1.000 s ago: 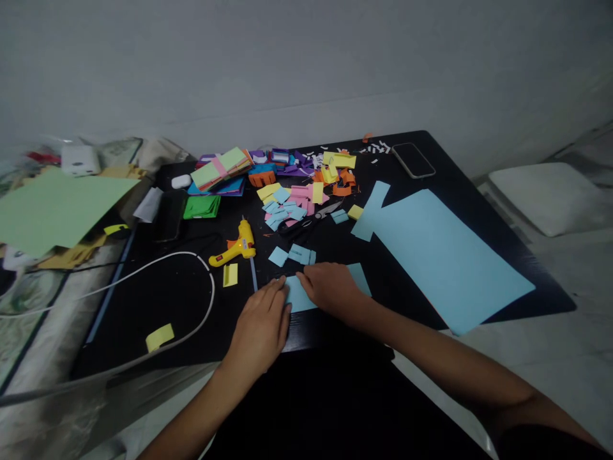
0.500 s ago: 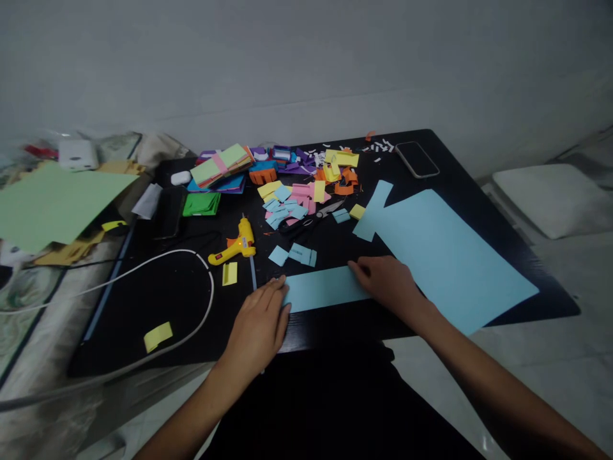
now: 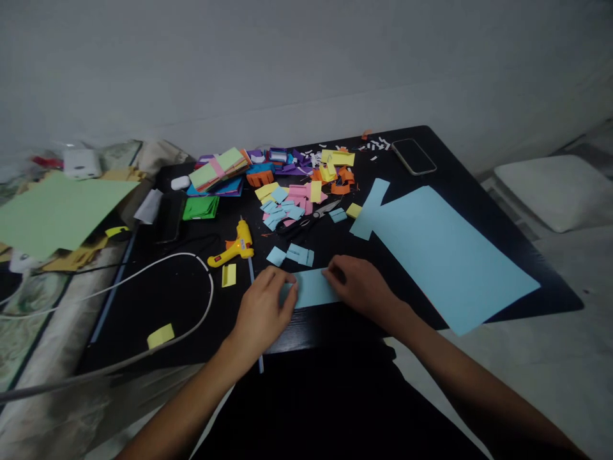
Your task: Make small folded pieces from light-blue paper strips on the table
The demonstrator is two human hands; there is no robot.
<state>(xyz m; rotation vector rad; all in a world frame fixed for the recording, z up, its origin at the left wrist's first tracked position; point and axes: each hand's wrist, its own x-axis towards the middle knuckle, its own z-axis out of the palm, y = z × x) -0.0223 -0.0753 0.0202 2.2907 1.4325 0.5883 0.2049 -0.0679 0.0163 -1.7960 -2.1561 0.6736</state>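
"Strip (image 3: 313,287) first: where does it lie?"

"On the tabletop (image 3: 316,332), near the front edge, running sideways between the person's two hands. That probably keeps it within easy reach and leaves the surface to back it flat."

"What does each hand do?"

"The right hand (image 3: 361,287) bends its fingers and nips the right end between thumb and fingertip, most likely to control that edge. The left hand (image 3: 263,306) has its thumb and fingers curled at the opposite end, apparently to steady it; whether they pinch the paper or only press on it, one cannot tell."

"Is the strip folded?"

"The fingers cover both ends, so that is unclear."

"And the things around it?"

"Small blue pieces (image 3: 301,255) lie just beyond it, perhaps set there so they stay clear of the fingers. The glue gun (image 3: 242,243) rests beyond the left hand, on that side. Farther back, the scissors (image 3: 316,216) lie beside a colourful heap, and the big sheet (image 3: 445,255) spreads out on the right, seemingly out of the way."
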